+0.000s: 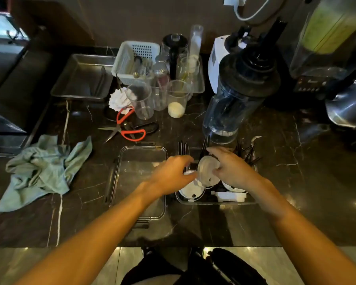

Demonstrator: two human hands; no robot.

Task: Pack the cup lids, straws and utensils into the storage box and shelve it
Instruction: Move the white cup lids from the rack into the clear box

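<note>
Near the front edge of the dark marble counter [224, 223], right of centre: clear storage box [215, 200], holding white cup lids [191, 191], black straws [204, 144] and black utensils [183, 148] standing along its far side, plus a white rectangular piece [231, 196] by its near wall. Right hand [229, 168] above the box, fingers curled round a translucent cup lid [208, 170] held tilted on edge over the others. Left hand [172, 173] just beside it, reaching in from the left, fingers bent onto a small white lid [189, 173] at the box's left side; whether pinching or only touching, cannot tell. Directly left of the box, touching or nearly so: clear box cover [140, 159] lying flat on the counter. Toward the left edge: crumpled green cloth [43, 167]. Behind the cover: red-handled scissors [127, 128], lying open. Further back, at mid-counter: 3 clear plastic cups [141, 101] in a cluster, 1 with a pale residue at the bottom, and a white slotted basket [135, 60] beside a steel tray [84, 77]. Just behind the box: dark blender jar [234, 99], tilted. At the far right corner: more machines [327, 48], partly out of view.
</note>
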